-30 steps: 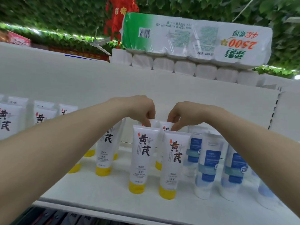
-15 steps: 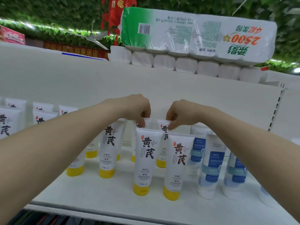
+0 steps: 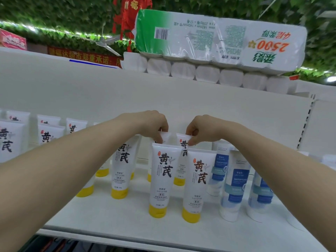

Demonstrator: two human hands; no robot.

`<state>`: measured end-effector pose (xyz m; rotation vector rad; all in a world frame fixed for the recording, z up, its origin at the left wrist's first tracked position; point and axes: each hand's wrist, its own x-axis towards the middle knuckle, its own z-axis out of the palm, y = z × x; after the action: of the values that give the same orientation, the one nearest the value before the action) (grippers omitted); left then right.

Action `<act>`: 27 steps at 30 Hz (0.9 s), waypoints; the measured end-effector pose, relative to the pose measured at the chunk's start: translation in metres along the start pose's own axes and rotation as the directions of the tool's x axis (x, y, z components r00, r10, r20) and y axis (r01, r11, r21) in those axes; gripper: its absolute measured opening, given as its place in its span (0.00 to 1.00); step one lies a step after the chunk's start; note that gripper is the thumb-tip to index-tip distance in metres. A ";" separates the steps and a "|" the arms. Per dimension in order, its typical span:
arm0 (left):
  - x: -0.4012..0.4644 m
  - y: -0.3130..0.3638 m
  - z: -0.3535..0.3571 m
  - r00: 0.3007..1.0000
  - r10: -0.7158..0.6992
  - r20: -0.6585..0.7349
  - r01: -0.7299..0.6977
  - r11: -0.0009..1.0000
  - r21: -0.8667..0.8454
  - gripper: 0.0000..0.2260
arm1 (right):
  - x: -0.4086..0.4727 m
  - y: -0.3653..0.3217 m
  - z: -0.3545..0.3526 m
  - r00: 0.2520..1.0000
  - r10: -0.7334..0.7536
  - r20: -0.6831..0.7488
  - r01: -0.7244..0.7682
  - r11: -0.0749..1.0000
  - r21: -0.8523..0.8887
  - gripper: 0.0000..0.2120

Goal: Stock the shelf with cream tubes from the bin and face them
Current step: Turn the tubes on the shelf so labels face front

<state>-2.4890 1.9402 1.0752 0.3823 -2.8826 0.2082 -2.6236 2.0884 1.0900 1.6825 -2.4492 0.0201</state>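
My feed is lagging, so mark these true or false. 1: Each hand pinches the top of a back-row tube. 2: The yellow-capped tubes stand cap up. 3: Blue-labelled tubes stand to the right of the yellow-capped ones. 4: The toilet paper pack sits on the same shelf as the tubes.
1. True: left hand and right hand each pinch a back-row tube.
2. False: yellow-capped tubes stand cap down.
3. True: blue-labelled tubes.
4. False: toilet paper pack lies above the shelf.

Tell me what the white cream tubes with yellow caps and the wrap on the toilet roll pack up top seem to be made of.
White cream tubes with yellow caps: likely soft plastic with a satin finish, going by the flat crimped top ends and the soft sheen; the caps look like harder, glossy plastic. Wrap on the toilet roll pack: thin glossy plastic film, shown by its wrinkles and glare streaks.
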 end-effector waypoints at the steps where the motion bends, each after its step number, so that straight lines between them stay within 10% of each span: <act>1: 0.000 0.000 -0.001 1.000 -0.005 0.004 0.005 1.000 -0.007 0.07 | -0.001 0.000 -0.001 1.000 0.003 0.000 -0.003 1.000 0.009 0.05; 13: -0.059 0.013 -0.022 0.902 0.067 -0.427 -0.156 0.972 -0.177 0.09 | -0.061 -0.020 -0.033 0.981 -0.044 -0.188 0.060 0.995 0.083 0.09; 22: -0.106 0.046 -0.003 0.981 0.092 -0.170 -0.109 0.990 -0.092 0.15 | -0.114 -0.043 -0.025 1.000 0.014 0.018 -0.015 0.998 0.063 0.19; 27: -0.104 0.048 0.002 0.977 0.099 -0.189 -0.123 0.985 -0.120 0.14 | -0.104 -0.044 0.001 0.995 -0.020 -0.095 0.025 0.998 0.056 0.12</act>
<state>-2.4047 2.0104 1.0429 0.1678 -2.7196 0.0675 -2.5463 2.1690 1.0700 1.6913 -2.3823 0.1644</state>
